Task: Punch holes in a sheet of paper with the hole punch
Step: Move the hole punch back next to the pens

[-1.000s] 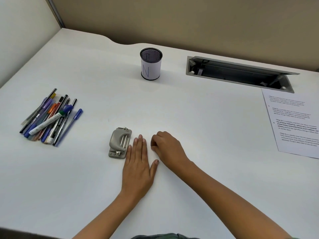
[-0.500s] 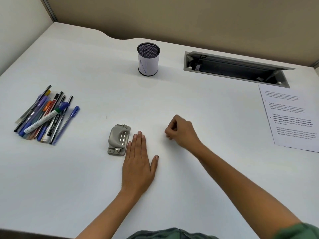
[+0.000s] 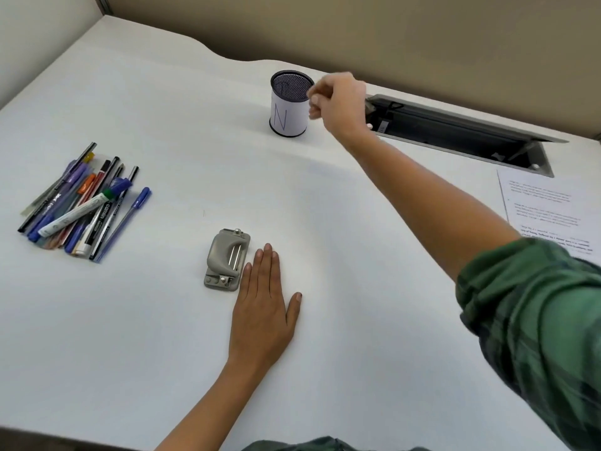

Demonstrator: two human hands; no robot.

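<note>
Hole punch [image 3: 227,260] lies at nine o'clock of the left hand's [image 3: 265,307] flat, straight fingers. The blurred right hand's [image 3: 341,104] fingers curl by the pen cup [image 3: 289,115], grip unreadable; the sheet of paper [image 3: 546,209], at three o'clock, is cropped by frame and sleeve [image 3: 536,320].

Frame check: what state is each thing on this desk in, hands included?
Hole punch: on desk, no paper in it.
Sheet of paper: flat at the right edge, untouched.
Mesh cup: upright.
Pens: loose pile, lying flat.
Cable hatch: lid open.
Left hand: flat on desk beside punch.
Right hand: raised at cup rim, fingers curled, blurred.
</note>
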